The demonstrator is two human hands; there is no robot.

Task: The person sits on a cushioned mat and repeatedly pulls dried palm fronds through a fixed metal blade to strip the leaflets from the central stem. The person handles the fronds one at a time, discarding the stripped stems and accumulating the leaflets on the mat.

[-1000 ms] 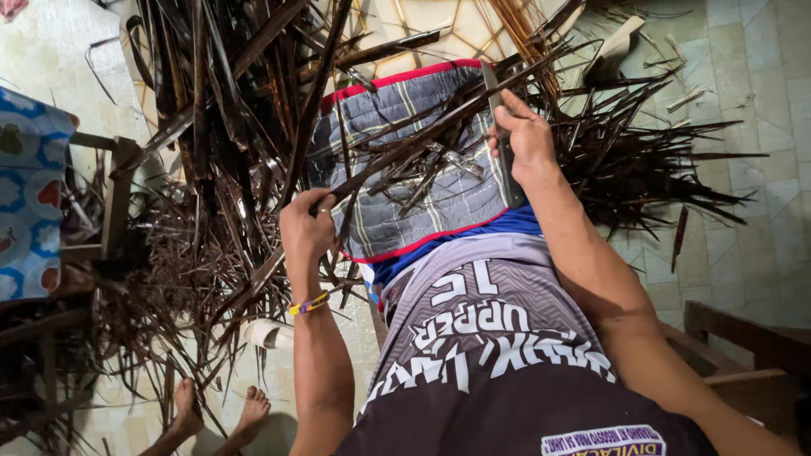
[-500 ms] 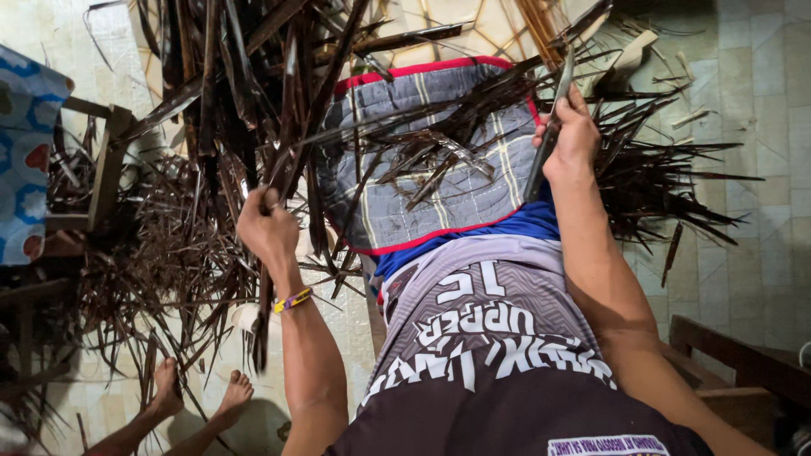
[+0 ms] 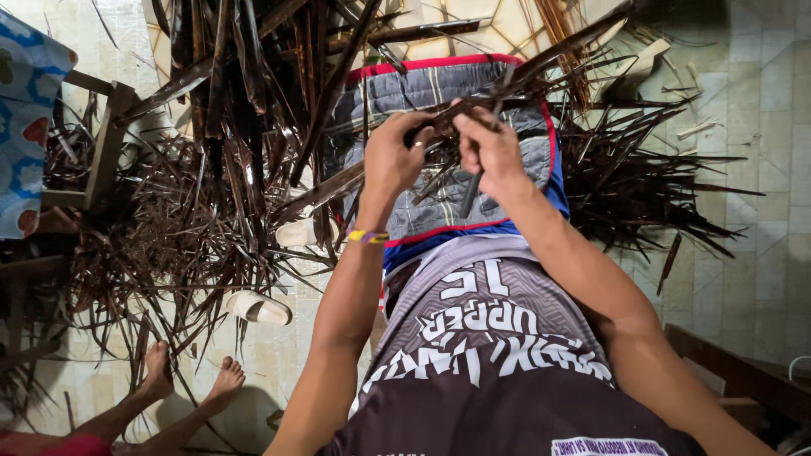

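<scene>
The left hand (image 3: 395, 156) and the right hand (image 3: 490, 152) are meeting over the lap, fingers of both pinching together on one long dried palm leaf strip (image 3: 541, 67) that is running up to the far right. A padded striped cloth (image 3: 439, 93) is covering the knees beneath them. Dried palm fronds (image 3: 220, 169) are lying heaped on the left floor, near two pale sandals (image 3: 258, 308) and another person's bare feet (image 3: 190, 380).

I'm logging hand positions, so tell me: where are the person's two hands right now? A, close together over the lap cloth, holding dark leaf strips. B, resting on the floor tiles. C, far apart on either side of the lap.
A: the left hand and right hand meet over the quilted lap cloth, gripping dark leaf strips.
</scene>
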